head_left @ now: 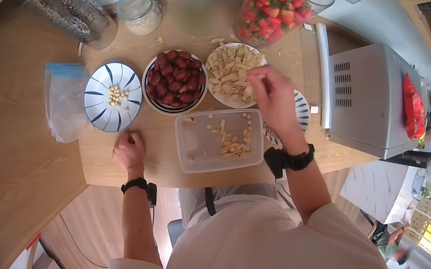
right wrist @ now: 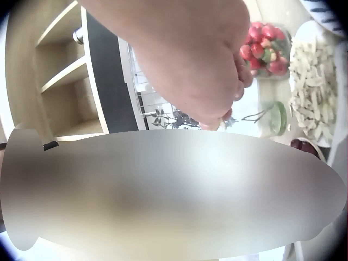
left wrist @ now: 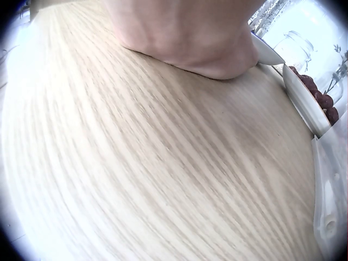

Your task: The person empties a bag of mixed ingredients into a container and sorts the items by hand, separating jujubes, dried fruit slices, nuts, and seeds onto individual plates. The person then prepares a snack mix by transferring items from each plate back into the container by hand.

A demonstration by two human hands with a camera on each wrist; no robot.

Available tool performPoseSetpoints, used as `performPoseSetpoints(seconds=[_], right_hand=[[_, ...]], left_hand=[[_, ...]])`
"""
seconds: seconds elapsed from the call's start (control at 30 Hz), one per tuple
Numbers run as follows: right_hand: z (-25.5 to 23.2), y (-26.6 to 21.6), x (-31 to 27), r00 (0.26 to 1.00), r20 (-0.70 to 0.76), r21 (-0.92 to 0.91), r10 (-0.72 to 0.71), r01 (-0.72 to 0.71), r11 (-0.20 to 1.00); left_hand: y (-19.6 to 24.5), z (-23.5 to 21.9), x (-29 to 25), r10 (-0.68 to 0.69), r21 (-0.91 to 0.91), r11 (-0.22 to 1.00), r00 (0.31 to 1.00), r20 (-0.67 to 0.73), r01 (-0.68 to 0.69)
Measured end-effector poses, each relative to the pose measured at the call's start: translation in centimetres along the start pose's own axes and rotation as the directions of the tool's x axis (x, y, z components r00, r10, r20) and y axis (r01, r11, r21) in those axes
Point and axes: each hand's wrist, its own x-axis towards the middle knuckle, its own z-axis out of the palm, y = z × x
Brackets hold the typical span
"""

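Observation:
My right hand (head_left: 276,98) is at the right edge of a plate of pale dried slices (head_left: 231,77), fingers curled and thumb against the index finger. In the right wrist view a small pale bit, seemingly a slice, shows at those fingertips (right wrist: 220,120). My left hand (head_left: 129,150) rests on the table, loosely curled and holding nothing, below a blue-striped plate (head_left: 98,117) with pale round seeds (head_left: 116,95). Between the hands lies a clear plastic tub (head_left: 197,163) with several slices and round pieces inside. Beyond it stands a bowl of red dates (head_left: 175,78).
Clear bags (head_left: 65,105) with a blue edge lie at the left. At the back stand a glass jar (head_left: 139,13) and a clear container of strawberries (head_left: 273,5). Another striped plate (head_left: 302,111) is partly under my right hand. A grey appliance (head_left: 366,100) stands at the right.

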Motion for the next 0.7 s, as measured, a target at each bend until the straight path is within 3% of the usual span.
performPoseSetpoints(seconds=[0.07, 0.2, 0.27, 0.37, 0.5, 0.57, 0.6, 0.67, 0.7], right_hand=[[-0.5, 0.4, 1.3, 0.984, -0.175, -0.135, -0.041, 0.017, 0.991], [-0.1, 3.1, 2.9, 0.984, -0.16, -0.139, -0.075, 0.053, 0.989], [0.5, 5.6, 2.8, 0.993, 0.009, -0.389, -0.116, 0.11, 0.915], [0.7, 5.3, 1.7, 0.996, 0.019, -0.469, -0.09, 0.088, 0.879], [0.2, 2.9, -0.7, 0.998, 0.058, -0.372, 0.024, -0.001, 0.928], [0.4, 1.0, -2.2, 0.95, 0.166, -0.339, 0.265, -0.198, 0.92], [0.9, 0.9, -3.1, 0.949, 0.169, -0.337, 0.265, -0.197, 0.921], [2.4, 1.7, -4.8, 0.892, 0.382, -0.424, 0.241, -0.063, 0.904], [3.4, 2.4, -5.7, 0.892, 0.381, -0.424, 0.244, -0.066, 0.903]], left_hand=[[0.1, -0.1, 0.0, 0.003, -0.005, 1.0, 1.0, -0.005, -0.003], [0.1, -0.2, 0.0, 0.002, -0.005, 1.0, 1.0, -0.002, -0.002], [0.2, -0.1, 0.0, 0.001, 0.001, 1.0, 1.0, 0.001, -0.001], [0.1, 0.0, 0.1, -0.003, -0.003, 1.0, 0.999, -0.034, 0.003], [-0.3, 0.2, -0.1, -0.014, 0.003, 1.0, 1.0, 0.01, 0.014], [-0.3, 0.2, 0.0, -0.01, 0.004, 1.0, 1.0, -0.009, 0.01], [-0.3, 0.2, -0.1, -0.021, -0.005, 1.0, 1.0, -0.005, 0.021], [-0.3, 0.2, -0.1, -0.03, -0.015, 0.999, 1.0, 0.0, 0.03], [-0.3, 0.2, -0.1, -0.02, -0.023, 1.0, 1.0, 0.004, 0.02]])
